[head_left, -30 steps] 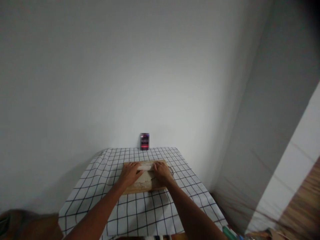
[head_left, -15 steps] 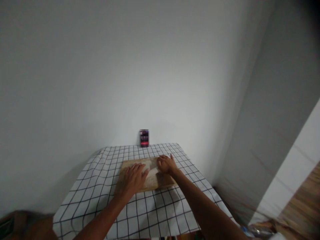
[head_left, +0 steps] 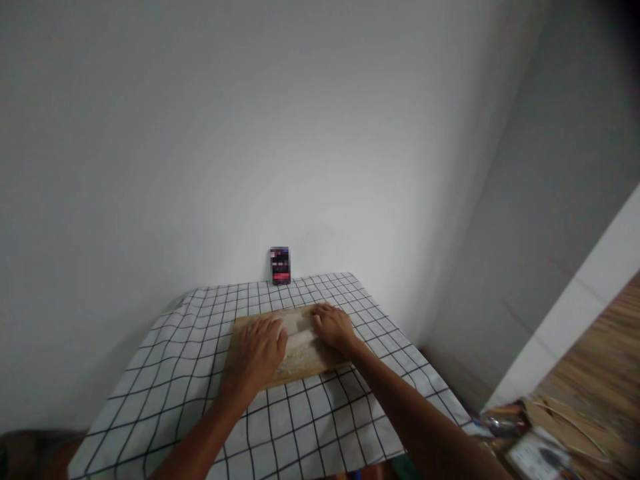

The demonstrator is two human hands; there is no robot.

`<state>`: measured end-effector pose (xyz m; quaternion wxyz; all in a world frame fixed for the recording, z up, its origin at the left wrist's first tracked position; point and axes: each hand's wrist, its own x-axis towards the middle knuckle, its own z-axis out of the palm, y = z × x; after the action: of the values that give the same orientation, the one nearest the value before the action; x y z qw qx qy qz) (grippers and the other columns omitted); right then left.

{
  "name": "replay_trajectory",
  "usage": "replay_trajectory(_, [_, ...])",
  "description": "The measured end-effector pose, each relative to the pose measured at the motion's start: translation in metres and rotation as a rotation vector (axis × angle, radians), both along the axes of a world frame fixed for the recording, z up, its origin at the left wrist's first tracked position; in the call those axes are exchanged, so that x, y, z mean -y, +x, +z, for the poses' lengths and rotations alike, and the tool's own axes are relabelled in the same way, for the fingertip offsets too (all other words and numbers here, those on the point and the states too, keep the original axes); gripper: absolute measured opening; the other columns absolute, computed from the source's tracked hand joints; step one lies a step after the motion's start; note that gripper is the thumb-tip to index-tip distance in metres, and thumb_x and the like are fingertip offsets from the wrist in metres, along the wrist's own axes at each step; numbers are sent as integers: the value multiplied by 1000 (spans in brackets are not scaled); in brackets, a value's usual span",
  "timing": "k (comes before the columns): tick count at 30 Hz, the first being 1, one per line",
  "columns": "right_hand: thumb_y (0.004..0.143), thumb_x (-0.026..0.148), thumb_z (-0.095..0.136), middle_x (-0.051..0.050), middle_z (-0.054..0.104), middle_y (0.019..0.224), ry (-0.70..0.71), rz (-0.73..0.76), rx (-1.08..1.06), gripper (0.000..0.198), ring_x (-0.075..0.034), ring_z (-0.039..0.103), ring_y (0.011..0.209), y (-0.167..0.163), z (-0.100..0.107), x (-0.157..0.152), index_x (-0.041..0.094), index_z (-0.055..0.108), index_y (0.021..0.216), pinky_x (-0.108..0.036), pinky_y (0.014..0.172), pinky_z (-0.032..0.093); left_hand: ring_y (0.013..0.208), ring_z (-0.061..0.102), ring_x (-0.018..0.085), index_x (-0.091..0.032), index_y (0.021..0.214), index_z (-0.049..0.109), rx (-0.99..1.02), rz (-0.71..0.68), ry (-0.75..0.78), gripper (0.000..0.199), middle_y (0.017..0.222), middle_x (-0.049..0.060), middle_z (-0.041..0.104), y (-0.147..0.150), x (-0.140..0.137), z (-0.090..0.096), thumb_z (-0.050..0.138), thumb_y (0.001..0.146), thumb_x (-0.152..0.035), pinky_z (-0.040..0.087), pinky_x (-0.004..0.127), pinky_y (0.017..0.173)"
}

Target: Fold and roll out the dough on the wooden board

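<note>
A wooden board (head_left: 273, 381) lies on the checked cloth, dusted with something pale like flour. Across its middle, between my hands, is a pale, long strip (head_left: 299, 339) that looks like dough; its ends are hidden under my palms. My left hand (head_left: 263, 347) rests on the board's left part, fingers stretched forward and slightly apart. On the right part, my right hand (head_left: 334, 327) presses down with its fingers extended over the far side, its thumb no longer sticking up. Neither hand is wrapped round anything.
A white cloth (head_left: 170, 380) with dark grid lines covers the table. At its far edge a small dark upright device (head_left: 281, 265), blurred out, leans against the wall (head_left: 320, 133). Low at the right, assorted items (head_left: 540, 447) sit beside a wood-look floor (head_left: 590, 360).
The view has shifted a little, showing more items at lower right. My right thumb, raised before, has come down, and the pale strip between my hands shows more plainly.
</note>
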<state>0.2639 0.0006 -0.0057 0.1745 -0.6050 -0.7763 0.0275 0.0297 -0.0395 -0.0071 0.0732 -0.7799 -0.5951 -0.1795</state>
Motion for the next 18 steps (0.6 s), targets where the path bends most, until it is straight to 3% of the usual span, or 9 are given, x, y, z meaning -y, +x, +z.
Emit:
replay_trajectory(5, [112, 30, 39, -6, 67, 154, -23, -37, -34, 44, -23, 64, 136, 1, 3, 5, 28, 75, 137, -37, 112, 49, 143, 60, 32, -40, 145, 70, -3, -56, -3, 52, 150, 6, 72, -2, -12, 7, 33, 108, -41, 38, 46, 125])
replay_trajectory(9, [114, 32, 37, -6, 65, 158, -72, -71, -11, 46, -23, 59, 144, -4, 8, -8, 26, 74, 140, -38, 118, 46, 139, 64, 33, -37, 143, 71, -45, -6, -29, 50, 151, 9, 71, 0, -14, 7, 37, 107, -36, 43, 47, 121])
replay_trajectory(14, [113, 28, 39, -6, 67, 156, 25, -9, -14, 43, -22, 61, 143, 3, -3, 12, 25, 75, 134, -37, 121, 43, 140, 63, 34, -24, 142, 72, -37, 23, -26, 48, 151, 12, 72, 8, -1, 4, 38, 109, -33, 42, 52, 123])
replay_trajectory(18, [114, 31, 37, -7, 66, 157, 21, -21, -8, 45, -23, 61, 143, 7, -5, 16, 24, 75, 136, -38, 119, 46, 137, 65, 30, -22, 133, 75, -65, 5, -60, 43, 146, 10, 75, 10, -14, 15, 42, 107, -27, 43, 46, 124])
